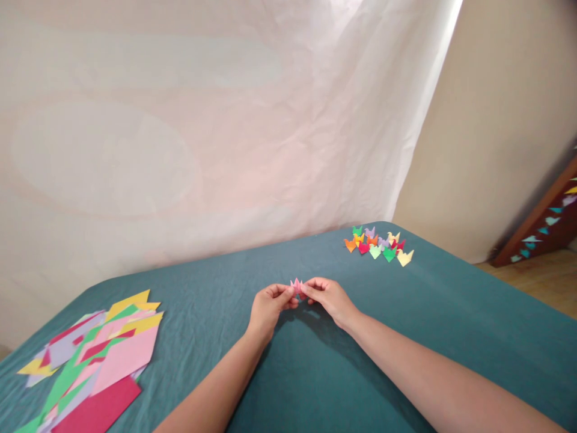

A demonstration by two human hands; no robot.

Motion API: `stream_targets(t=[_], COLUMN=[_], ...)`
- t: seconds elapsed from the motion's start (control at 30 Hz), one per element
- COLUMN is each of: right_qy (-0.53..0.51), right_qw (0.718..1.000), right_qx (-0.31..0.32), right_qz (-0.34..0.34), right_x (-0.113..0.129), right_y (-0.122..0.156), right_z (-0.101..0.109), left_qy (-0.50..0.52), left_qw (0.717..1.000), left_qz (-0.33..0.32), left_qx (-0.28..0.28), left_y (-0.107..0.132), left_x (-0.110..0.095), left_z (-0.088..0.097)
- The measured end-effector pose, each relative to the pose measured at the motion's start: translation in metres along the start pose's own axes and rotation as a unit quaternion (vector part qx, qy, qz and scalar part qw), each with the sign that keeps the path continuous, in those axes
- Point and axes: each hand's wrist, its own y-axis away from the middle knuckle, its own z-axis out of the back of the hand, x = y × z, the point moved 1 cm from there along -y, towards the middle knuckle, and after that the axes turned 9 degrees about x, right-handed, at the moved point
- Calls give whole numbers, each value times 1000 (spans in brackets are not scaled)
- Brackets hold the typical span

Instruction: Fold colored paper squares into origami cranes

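Between my two hands, just above the table, is a small pink origami crane (296,285) with pointed tips showing upward. My left hand (271,305) pinches its left side between thumb and fingers. On the other side, the thumb and fingers of my right hand (328,297) grip its right edge. The fingertips cover the lower part and both sides of the folded paper.
A dark green cloth covers the table (216,349). Loose sheets of coloured paper (128,355) lie in a spread pile at the left. Several small folded paper birds (376,243) stand grouped at the back right. A pale sheet (234,132) hangs behind.
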Motion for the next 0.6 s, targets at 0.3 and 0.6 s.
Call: stream_targets(t=[0.3, 0.6], right_qy=[5, 21], right_qw=[1000, 999], right_qx=[-9, -22], right_qz=[-7, -17], right_x=[3, 2], right_y=[1, 1], right_z=[-1, -1], left_qy=[-29, -54], left_qw=[999, 998], left_qz=[-2, -3], left_qx=[-14, -23], left_y=[2, 0], left_x=[-2, 1], left_z=[-2, -3])
